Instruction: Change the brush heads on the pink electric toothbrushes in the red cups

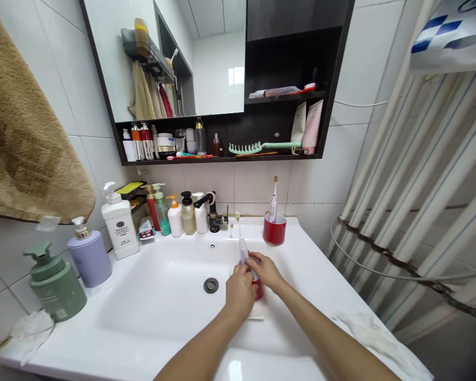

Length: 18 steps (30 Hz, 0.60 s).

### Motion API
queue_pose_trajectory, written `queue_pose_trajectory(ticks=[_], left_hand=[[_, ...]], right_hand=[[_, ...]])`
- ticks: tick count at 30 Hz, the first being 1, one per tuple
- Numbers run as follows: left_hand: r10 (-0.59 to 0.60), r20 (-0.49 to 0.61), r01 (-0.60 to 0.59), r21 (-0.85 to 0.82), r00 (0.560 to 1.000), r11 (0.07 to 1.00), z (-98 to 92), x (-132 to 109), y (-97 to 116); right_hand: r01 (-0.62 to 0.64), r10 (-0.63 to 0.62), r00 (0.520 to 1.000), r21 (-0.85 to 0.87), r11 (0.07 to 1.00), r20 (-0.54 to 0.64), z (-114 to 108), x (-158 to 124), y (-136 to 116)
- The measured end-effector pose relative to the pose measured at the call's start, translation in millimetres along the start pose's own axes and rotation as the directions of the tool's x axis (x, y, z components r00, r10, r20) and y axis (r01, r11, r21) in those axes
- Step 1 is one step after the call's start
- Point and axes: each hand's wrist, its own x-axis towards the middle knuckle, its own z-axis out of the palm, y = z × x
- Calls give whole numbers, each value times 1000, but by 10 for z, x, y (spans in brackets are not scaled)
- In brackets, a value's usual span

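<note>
Over the right side of the sink basin, my left hand (pixel 241 288) is closed around the near left side of a red cup (pixel 258 291). An electric toothbrush (pixel 243 250) with a pale handle leans up out of the cup, its head pointing away from me. The fingers of my right hand (pixel 266 270) are closed on the lower part of that handle, at the cup's rim. Both hands hide much of the cup. Behind them, on the sink's back ledge, a second red cup (pixel 275 232) holds another toothbrush (pixel 274 206) upright.
A black faucet (pixel 214 214) stands at the back of the white basin (pixel 162 296). Several pump bottles (pixel 188 214) line the back left, with a purple bottle (pixel 89 259) and green bottle (pixel 57 291) nearer. Overhead hangs a mirror cabinet (pixel 217 160). White pipes (pixel 412 211) run at right.
</note>
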Motion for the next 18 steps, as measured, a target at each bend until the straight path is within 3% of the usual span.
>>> queue_pose_trajectory(ticks=[8, 12, 15, 18], left_hand=[[-3, -24, 1, -78, 1000, 997, 47, 4, -42], [29, -199, -84, -277, 980, 957, 8, 12, -83], [-96, -335, -99, -520, 937, 849, -58, 67, -164], [-317, -263, 3, -765, 911, 644, -121, 165, -270]], right_hand=[[15, -14, 1000, -74, 997, 11, 67, 165, -134], [74, -79, 993, -53, 996, -92, -28, 184, -303], [122, -123, 979, -14, 992, -163, -241, 160, -499], [174, -165, 968, 31, 984, -189, -411, 24, -665]])
